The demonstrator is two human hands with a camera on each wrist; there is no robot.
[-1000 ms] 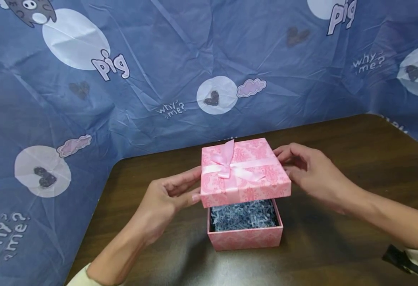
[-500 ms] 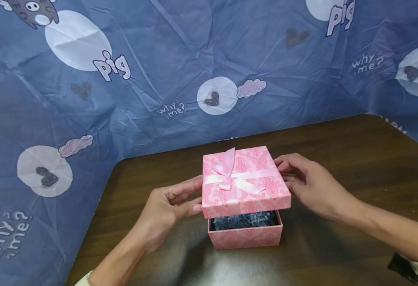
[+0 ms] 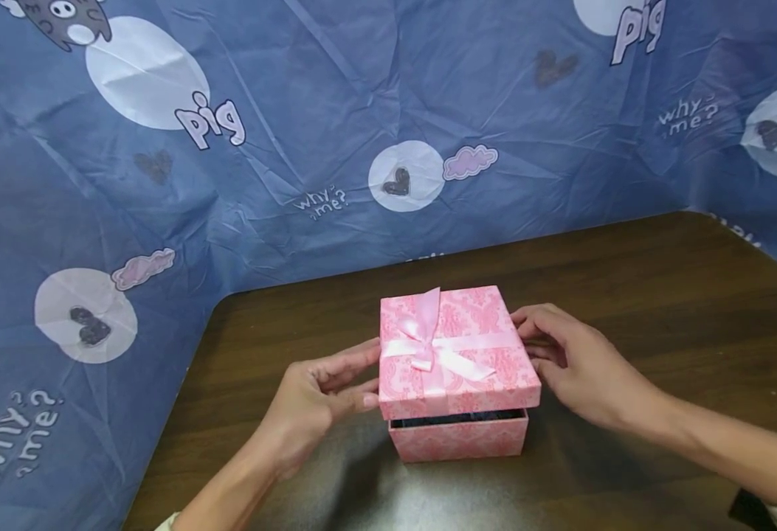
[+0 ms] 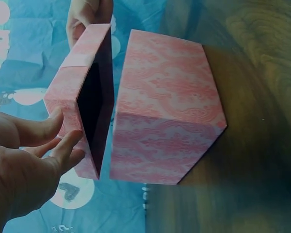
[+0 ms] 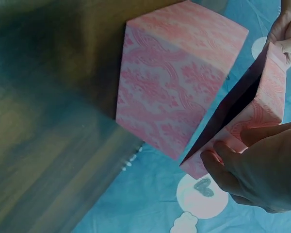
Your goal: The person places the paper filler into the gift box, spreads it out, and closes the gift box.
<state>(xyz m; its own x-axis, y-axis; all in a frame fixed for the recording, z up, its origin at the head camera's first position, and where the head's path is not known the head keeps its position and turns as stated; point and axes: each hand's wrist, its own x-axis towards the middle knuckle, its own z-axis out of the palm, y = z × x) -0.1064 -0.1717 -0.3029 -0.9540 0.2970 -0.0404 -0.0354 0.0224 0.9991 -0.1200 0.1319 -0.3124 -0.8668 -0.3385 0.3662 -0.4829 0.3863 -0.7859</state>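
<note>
A pink patterned gift box lid (image 3: 471, 317) with a satin ribbon bow (image 3: 426, 345) on top hangs level just above its matching box base (image 3: 458, 441). My left hand (image 3: 311, 398) holds the lid's left side with thumb and fingertips. On the opposite side, my right hand (image 3: 577, 369) grips it with bent fingers. Both wrist views show a narrow gap between the lid (image 4: 68, 90) and the base (image 5: 169, 82). Only a thin dark strip of the box's inside is visible in the head view. The base stands upright on the table.
The dark wooden table (image 3: 282, 317) extends around the box. Behind it and along its left side hangs a wrinkled blue cloth (image 3: 282, 147) printed with hearts, clouds and words. A dark strap (image 3: 750, 509) shows near the right sleeve.
Both hands have lowered the lid toward the base, and the gap has narrowed. The blue-grey shredded filling seen earlier is now nearly hidden. The base has stayed in place.
</note>
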